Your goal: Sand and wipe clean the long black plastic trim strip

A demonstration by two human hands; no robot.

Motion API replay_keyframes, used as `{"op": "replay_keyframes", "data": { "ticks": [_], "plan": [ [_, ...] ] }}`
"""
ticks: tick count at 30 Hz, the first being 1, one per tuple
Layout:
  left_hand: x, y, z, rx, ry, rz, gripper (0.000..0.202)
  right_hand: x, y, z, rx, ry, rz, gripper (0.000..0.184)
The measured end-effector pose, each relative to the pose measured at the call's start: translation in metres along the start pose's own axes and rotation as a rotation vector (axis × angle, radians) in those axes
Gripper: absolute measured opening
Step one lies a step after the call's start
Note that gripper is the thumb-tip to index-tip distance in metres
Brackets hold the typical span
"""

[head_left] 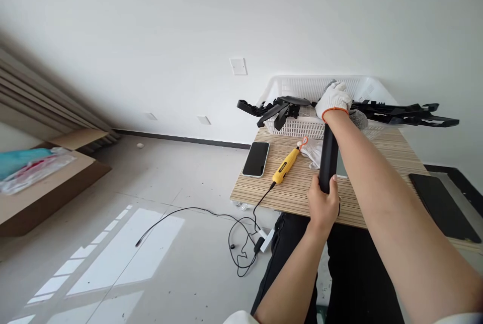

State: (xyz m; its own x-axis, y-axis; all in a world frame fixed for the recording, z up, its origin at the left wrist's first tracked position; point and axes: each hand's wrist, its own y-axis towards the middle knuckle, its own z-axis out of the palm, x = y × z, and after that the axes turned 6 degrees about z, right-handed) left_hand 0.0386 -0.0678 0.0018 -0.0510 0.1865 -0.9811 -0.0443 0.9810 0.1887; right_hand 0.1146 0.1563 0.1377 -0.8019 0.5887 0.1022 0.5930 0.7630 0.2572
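My bare left hand grips the near end of a long black plastic trim piece, its thumb and fingers on either side. The piece stands tilted away from me over the table. At its far end, my right hand wears a white knitted glove with an orange cuff. Its fingers are closed around a grey fuzzy cloth, which sticks out past the glove and lies against the trim piece. A white basket behind holds several black plastic parts, some jutting over its sides.
On the wood-grain table lie a phone, a yellow corded tool and a white glove. Black cable loops over the floor beside a power strip. A dark flat panel lies at right.
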Motion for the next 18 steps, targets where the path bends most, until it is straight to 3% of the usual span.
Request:
{"op": "replay_keyframes", "data": {
  "ticks": [4, 10, 14, 18],
  "plan": [
    [0.001, -0.001, 0.001, -0.007, -0.025, -0.057, 0.035, -0.001, 0.010, -0.003, 0.058, 0.032, -0.048, 0.083],
    [0.003, 0.000, 0.002, 0.000, -0.054, -0.087, 0.037, -0.008, 0.035, 0.001, 0.132, 0.079, -0.109, 0.057],
    [0.004, 0.001, 0.003, 0.006, -0.058, -0.111, 0.038, -0.009, 0.051, 0.009, 0.189, 0.067, -0.155, 0.065],
    [0.003, 0.000, 0.004, 0.013, -0.065, -0.123, 0.038, -0.009, 0.061, 0.012, 0.185, 0.075, -0.198, 0.062]
  ]
}}
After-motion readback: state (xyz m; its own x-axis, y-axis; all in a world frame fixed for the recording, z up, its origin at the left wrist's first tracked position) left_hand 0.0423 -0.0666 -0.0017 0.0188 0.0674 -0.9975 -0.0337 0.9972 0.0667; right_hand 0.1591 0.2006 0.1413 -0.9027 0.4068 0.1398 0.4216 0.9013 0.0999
